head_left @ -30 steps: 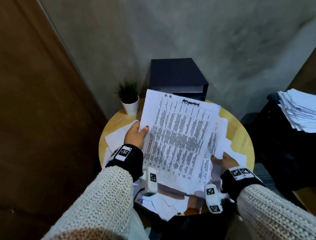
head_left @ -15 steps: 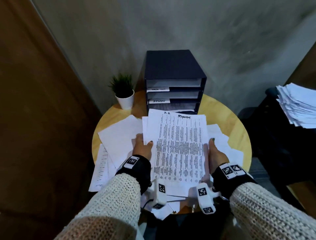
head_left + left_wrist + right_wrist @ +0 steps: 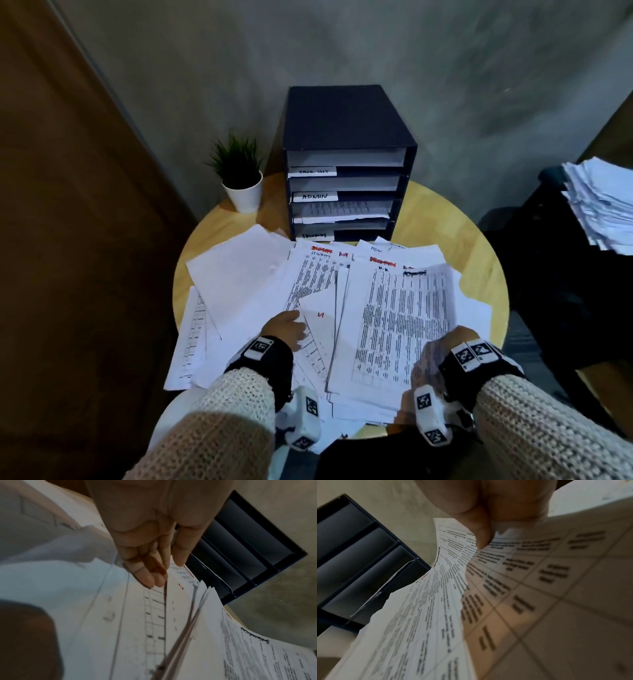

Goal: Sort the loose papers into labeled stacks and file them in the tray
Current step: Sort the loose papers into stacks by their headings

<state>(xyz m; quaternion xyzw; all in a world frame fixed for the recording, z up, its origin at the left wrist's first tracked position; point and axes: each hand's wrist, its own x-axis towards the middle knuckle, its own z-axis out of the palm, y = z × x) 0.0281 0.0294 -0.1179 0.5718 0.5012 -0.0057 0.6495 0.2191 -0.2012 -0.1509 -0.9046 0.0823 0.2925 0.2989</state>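
Note:
Loose papers [image 3: 239, 274] cover the round wooden table [image 3: 445, 219]. Behind them stands a dark blue file tray [image 3: 346, 120] with labelled slots, one reading ADMIN [image 3: 315, 196]; a printed sheet lies in a lower slot. My right hand [image 3: 445, 339] grips a stack of printed sheets [image 3: 400, 325] at its near right edge, thumb [image 3: 482, 539] on top. My left hand [image 3: 301, 325] is at the edge of a small sheet with a red mark [image 3: 318, 313]. In the left wrist view that sheet's edge [image 3: 178, 582] runs between thumb and fingers [image 3: 150, 577].
A small potted plant [image 3: 239, 178] stands left of the tray. On dark furniture at the right lies another pile of papers [image 3: 603, 205]. A brown wooden panel [image 3: 68, 205] fills the left side, with a grey wall behind the table.
The printed stack, held up by both hands, has come down onto the table. My left hand has let go of it and moved left to the small red-marked sheet.

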